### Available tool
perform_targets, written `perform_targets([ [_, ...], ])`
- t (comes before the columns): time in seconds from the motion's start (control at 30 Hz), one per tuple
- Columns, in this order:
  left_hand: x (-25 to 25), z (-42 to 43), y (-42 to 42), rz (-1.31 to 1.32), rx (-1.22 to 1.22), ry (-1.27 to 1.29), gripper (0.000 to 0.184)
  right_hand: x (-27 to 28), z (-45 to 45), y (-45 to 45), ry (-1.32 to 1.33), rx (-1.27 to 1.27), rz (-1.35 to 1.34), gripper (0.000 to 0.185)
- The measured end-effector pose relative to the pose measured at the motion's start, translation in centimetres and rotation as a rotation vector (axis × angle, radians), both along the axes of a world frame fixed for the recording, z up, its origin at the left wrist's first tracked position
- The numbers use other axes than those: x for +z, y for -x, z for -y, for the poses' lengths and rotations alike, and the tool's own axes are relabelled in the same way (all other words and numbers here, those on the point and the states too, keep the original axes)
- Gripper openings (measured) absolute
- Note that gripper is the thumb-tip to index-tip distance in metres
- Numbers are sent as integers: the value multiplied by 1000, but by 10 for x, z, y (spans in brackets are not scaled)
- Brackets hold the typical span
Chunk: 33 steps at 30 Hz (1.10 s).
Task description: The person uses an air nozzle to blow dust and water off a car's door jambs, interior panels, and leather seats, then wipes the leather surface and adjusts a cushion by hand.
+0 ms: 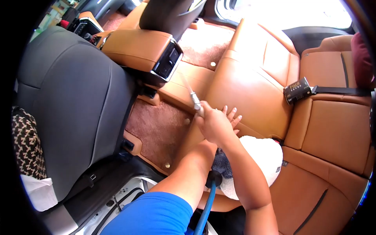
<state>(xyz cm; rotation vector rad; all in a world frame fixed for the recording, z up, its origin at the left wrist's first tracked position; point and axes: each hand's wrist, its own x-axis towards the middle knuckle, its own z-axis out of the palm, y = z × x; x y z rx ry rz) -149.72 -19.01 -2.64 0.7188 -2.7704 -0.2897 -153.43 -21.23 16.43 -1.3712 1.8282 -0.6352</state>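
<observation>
My right hand is closed around an air blow gun with a metal nozzle. The nozzle points away toward the centre console, above the rear footwell. Below the wrist runs a blue hose with a black fitting; its join to the gun is hidden. Partly behind my right hand, my left hand rests with spread fingers on the tan rear seat cushion. Close to my right forearm lie a white fluffy cloth and a dark grey cloth.
A black tissue pack lies on the seat near a seat belt. The dark front seat back and the tan centre console bound the left side. Brown carpet covers the footwell. A patterned bag sits at far left.
</observation>
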Motion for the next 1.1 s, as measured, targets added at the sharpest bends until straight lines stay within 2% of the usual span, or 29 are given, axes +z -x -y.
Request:
perform_targets([
  [0.03,-11,-16,9,486,170,533,68,11,-4,-10,153,-151,-214,41],
  [0.07,-6,-9,4,328,130,345,68,35,-7,-17,185,-150,-212,41],
  [0.13,4,6,-4,11,21,-42,67,87,-18,-24,123,103,-131,49],
  [0.2,11,7,-2,14,11,-32,67,99,-28,-25,318,342,-38,54],
  [0.23,7,4,-4,-13,22,-47,66,128,-28,-23,129,130,-103,54],
  [0.27,4,1,-5,-23,11,-43,66,139,-32,-16,277,-142,-93,59],
  [0.33,-26,7,2,94,60,99,69,166,-52,1,565,-342,-58,57],
  [0.37,-43,11,8,149,82,171,71,175,-62,9,656,-182,-114,58],
  [0.4,-34,12,11,207,100,238,72,182,-69,13,702,-254,-139,39],
  [0.43,-25,8,7,203,59,93,72,189,-76,17,746,-327,-164,21],
  [0.47,6,7,3,200,26,-54,72,197,-83,22,713,-366,-130,26],
  [0.57,24,6,4,253,35,-90,68,216,-110,30,547,-408,-14,41],
  [0.6,-52,13,7,262,56,390,69,214,-122,23,564,-385,-63,44],
  [0.63,-28,8,6,188,88,430,69,212,-133,17,582,-363,-112,48],
  [0.7,-24,14,9,121,63,183,66,214,-166,21,475,-666,-51,43],
  [0.73,-2,10,8,186,41,56,66,217,-194,20,407,-719,-52,42],
  [0.77,-2,9,9,211,45,67,67,220,-223,19,337,-770,-50,42],
  [0.83,1,8,9,230,53,87,70,234,-275,24,374,-1089,-142,18],
  [0.9,20,8,5,323,36,47,74,248,-317,36,485,-1395,-264,30],
  [0.97,42,11,-9,442,-28,0,78,240,-345,48,378,-1152,-462,29],
  [1.0,41,16,-13,486,-61,-23,79,239,-353,50,363,-1160,-468,29],
  [1.07,41,4,-43,532,-73,-52,85,242,-373,39,494,-1330,-624,28],
  [1.1,59,-15,-58,613,-77,-37,84,247,-384,29,457,-1405,-573,28],
])
